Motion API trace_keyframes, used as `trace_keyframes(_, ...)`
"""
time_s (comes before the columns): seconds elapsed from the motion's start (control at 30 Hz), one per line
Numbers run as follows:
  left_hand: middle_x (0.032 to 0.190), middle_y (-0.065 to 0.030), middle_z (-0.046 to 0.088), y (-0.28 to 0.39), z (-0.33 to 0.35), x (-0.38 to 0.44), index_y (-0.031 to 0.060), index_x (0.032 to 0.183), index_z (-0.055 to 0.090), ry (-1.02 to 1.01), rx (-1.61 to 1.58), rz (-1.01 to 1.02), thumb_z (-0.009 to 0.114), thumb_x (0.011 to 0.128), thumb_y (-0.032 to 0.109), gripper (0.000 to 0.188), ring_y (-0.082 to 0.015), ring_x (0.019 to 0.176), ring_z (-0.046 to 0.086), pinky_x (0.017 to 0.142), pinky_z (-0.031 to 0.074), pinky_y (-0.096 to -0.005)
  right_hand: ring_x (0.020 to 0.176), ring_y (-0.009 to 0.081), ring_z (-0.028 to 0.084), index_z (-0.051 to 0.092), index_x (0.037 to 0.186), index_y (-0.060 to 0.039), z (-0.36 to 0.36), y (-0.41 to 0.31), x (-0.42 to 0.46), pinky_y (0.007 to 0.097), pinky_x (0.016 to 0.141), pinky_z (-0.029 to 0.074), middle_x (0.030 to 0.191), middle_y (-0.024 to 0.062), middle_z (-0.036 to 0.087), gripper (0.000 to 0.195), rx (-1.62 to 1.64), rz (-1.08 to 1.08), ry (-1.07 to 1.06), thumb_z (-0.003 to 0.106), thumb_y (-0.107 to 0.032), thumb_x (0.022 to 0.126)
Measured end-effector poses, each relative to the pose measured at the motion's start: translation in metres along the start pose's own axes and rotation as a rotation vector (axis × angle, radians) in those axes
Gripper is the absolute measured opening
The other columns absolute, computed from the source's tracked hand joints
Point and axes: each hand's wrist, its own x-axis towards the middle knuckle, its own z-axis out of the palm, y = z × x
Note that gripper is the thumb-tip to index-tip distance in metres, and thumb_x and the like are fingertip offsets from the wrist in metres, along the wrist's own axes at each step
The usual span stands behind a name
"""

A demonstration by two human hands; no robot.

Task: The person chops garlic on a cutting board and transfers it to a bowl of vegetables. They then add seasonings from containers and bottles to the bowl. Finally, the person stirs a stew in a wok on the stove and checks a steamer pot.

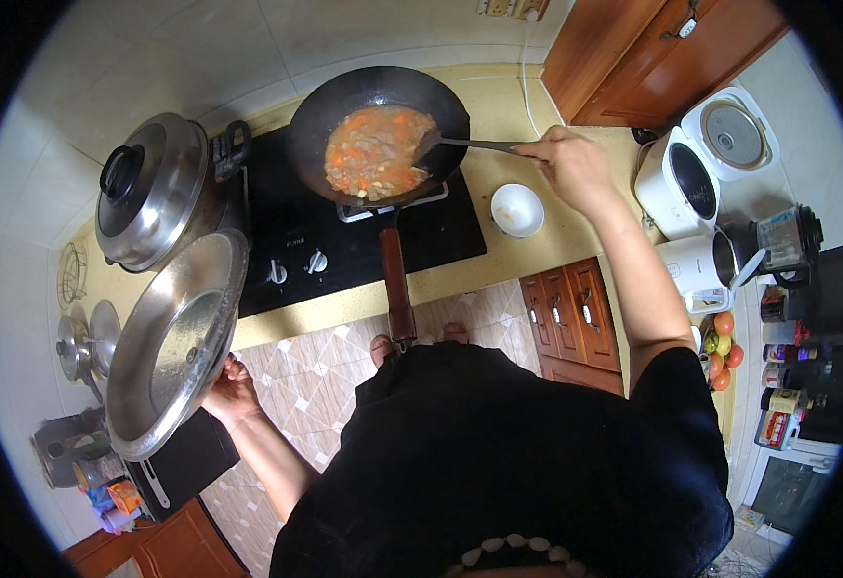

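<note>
My right hand (569, 165) grips the handle of a dark spatula (476, 144), whose blade dips into the right side of the food. That food, a stew (378, 148) of meat and orange pieces in brothy sauce, fills the bottom of a black wok (309, 155) on the gas hob (436, 235). The wok's brown handle (396, 282) points toward me. Off to the left, my left hand (233, 394) holds a metal lid (176, 347) tilted up, its wet inner side facing me. The lid hides the fingers that grip it from behind.
A large lidded steel pot (150, 191) stands left of the hob. Right of the wok is a small white bowl (517, 210) on the yellow counter (501, 108). Farther right stand an open rice cooker (681, 184), a blender (786, 242) and several tomatoes (722, 323).
</note>
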Motion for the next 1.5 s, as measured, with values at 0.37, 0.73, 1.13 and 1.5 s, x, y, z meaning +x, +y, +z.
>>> trace_keyframes(0.37,0.086,-0.0185,0.065,0.004,-0.014,0.0,-0.0027,0.118,0.056,0.086,0.024,0.015,0.058,0.092,0.031,0.043,-0.0186,0.056,0.054,0.044,0.042,-0.0241,0.079,0.0235,0.063,0.07,0.11,-0.0273,0.053,-0.04,0.023,0.0348,0.067,0.051,0.086,0.0037,0.061,0.028,0.234,0.149,0.087,0.065,-0.018,0.084)
trace_keyframes(0.73,0.086,-0.0189,0.064,0.002,0.004,-0.005,-0.0032,0.119,0.055,0.11,0.046,0.02,0.057,0.091,0.025,0.04,-0.0181,0.056,0.053,0.045,0.042,-0.0234,0.089,0.0227,0.063,0.068,0.115,-0.0285,0.051,-0.053,0.025,0.0348,0.077,0.051,0.097,0.0034,0.06,0.03,0.183,0.136,-0.163,0.06,-0.019,0.088)
trace_keyframes(1.13,0.087,-0.0174,0.064,0.003,-0.004,0.002,-0.0027,0.119,0.056,0.102,0.05,0.016,0.055,0.093,0.029,0.041,-0.0177,0.056,0.053,0.044,0.041,-0.0228,0.081,0.0277,0.064,0.074,0.1,-0.0186,-0.079,-0.008,-0.012,0.0385,0.073,0.051,0.086,0.0085,0.065,0.024,0.037,-0.002,-0.078,0.07,-0.013,0.077)
trace_keyframes(1.5,0.086,-0.0178,0.064,0.003,0.006,-0.003,-0.0035,0.114,0.056,0.106,0.064,0.034,0.056,0.092,0.027,0.038,-0.0189,0.057,0.054,0.046,0.043,-0.0241,0.094,0.0321,0.063,0.062,0.12,-0.024,0.032,-0.046,-0.005,0.0435,0.081,0.051,0.101,0.0122,0.066,0.032,0.293,0.091,-0.34,0.054,-0.016,0.089)
